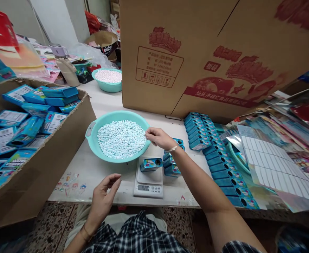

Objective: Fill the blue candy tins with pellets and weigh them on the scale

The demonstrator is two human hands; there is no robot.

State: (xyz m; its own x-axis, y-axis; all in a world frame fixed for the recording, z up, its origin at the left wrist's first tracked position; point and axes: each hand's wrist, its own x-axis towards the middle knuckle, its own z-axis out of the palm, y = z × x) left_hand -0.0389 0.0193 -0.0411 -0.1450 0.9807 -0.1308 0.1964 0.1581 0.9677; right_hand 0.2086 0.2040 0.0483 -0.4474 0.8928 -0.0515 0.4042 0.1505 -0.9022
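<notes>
My right hand (158, 137) is at the right rim of a turquoise plastic bowl (91, 142), its fingertips pinched together; what lies between them is too small to make out. Many pale blue candies (121, 138) fill the bowl. Low over the table's front edge, my left hand (105, 191) curves loosely, with a gap between thumb and fingers and nothing visible in it. Between the hands stands a white digital scale (149, 189), its display seeming to read 152.0. A blue candy box (151, 164) with a dark round hole on top rests on its platform.
Several blue boxes (172, 168) stand right of the scale, with long rows (223, 172) beyond. An open carton (72, 116) of blue boxes fills the left. A large printed carton (154, 95) blocks the back. Another bowl (109, 86) holds pinkish candies. Printed sheets (281, 165) overhang the right.
</notes>
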